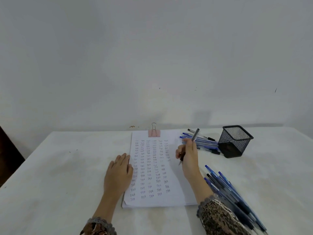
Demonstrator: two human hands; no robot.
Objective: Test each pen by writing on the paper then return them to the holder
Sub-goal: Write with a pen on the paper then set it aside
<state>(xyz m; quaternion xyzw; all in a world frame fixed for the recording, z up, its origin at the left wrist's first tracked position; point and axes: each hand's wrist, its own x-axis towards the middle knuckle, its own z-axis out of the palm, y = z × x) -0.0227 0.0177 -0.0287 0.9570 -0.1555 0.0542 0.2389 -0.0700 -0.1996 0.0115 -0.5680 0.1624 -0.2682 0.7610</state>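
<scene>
- Looking down nearest to me, I see my patterned sleeves: the left sleeve (100, 226) at the bottom edge and the right sleeve (218, 217) lying on the white counter (67, 167).
- Just beside my right forearm, a near heap of pens (228, 189), blue and dark, lies on the counter with its ends fanning away from me.
- My left hand (118, 172) lies flat, palm down, with straight fingers close together. It presses on the left edge of the paper (176, 187), partly on the sheet and partly on the counter.
- The paper lies in front of me, between my two hands, covered in columns of the small handwritten word "Test". Its right margin is bare.
- My right hand (188, 158) pinches the pen (195, 135) in a writing grip, thumb and fingers curled around the lower barrel. The pen slants, its upper end pointing away from me and its tip low over the bare right margin. I cannot tell whether the tip touches the sheet.
- Beyond that hand, a far heap of pens (201, 141) lies on the counter, running right up to the holder.
- The holder (234, 141), black mesh and square, stands upright at the far right of the counter.
- A pink binder clip (154, 133) grips the far edge of the paper.
- Behind everything rises a plain pale wall (152, 56).
</scene>
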